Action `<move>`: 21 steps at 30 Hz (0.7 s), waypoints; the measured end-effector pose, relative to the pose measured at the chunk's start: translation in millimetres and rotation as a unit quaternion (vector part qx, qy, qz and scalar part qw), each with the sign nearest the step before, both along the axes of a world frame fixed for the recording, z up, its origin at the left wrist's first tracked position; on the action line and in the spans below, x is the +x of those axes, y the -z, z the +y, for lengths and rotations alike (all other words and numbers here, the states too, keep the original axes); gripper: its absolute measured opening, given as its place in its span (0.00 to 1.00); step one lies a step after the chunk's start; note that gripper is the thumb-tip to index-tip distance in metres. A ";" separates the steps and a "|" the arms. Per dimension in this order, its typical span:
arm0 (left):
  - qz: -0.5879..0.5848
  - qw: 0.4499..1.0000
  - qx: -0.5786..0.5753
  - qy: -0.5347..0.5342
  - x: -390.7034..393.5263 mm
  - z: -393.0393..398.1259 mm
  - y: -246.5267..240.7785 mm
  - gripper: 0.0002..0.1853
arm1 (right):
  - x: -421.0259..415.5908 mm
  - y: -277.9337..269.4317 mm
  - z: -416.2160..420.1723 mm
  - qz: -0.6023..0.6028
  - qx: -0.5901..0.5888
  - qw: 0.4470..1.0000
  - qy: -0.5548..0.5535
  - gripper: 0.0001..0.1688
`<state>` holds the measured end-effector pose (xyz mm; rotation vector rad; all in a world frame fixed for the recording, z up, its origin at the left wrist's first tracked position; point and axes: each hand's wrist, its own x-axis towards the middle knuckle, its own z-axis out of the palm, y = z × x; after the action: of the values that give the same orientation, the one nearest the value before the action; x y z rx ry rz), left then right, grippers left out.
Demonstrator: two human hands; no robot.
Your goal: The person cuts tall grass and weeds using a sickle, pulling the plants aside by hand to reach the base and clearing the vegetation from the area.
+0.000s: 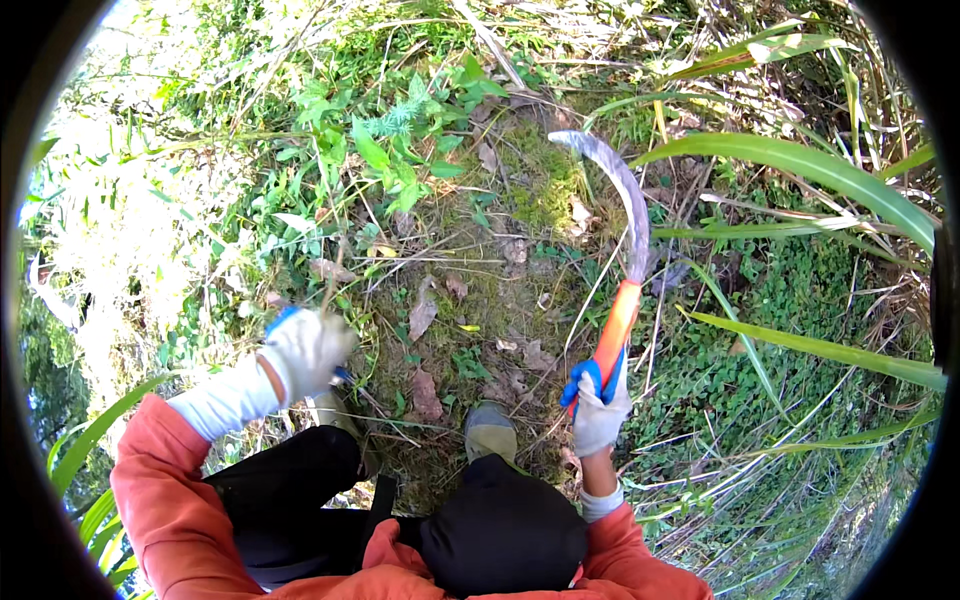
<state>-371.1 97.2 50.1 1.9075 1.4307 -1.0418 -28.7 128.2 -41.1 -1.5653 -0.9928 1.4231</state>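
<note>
My right hand, in a white glove with blue on the fingers, is closed round the orange handle of a sickle. Its curved, grey, worn blade rises above the ground and hooks over to the left at the tip. On the left, my left hand wears a similar glove and is blurred. A thin brownish stem runs up from it, but whether the fingers grip that stem is unclear. Leafy green weeds grow beyond the left hand.
A narrow mossy path with dry leaves runs ahead of my boots. Long grass blades arch in from the right over low ground cover. A dry stalk lies at the far end. Bright sun washes out the left bank.
</note>
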 end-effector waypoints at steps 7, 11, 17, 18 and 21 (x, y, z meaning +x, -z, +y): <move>-0.203 0.837 0.488 0.142 81.3 165.3 54.2 0.27 | -101.3 34.4 139.6 0.078 -0.053 0.989 -0.116 0.33; 0.146 0.817 0.558 0.014 -5.7 232.5 114.3 0.32 | -105.2 44.2 106.5 0.025 0.000 0.987 -0.156 0.27; -0.007 0.906 0.386 -0.175 -17.8 222.0 124.6 0.12 | -106.0 32.2 129.2 0.006 -0.066 0.981 -0.182 0.29; -0.011 0.898 0.407 -0.168 -21.1 220.7 124.6 0.10 | -107.0 31.8 127.9 0.018 -0.077 0.978 -0.191 0.30; -0.038 0.887 0.448 -0.104 -28.9 210.7 112.6 0.09 | -78.2 50.3 70.4 -0.133 0.044 0.959 -0.247 0.32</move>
<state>-400.0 307.9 -62.6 2.2462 2.2476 -0.1594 -106.9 198.6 -91.5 -1.5330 -1.6763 1.4843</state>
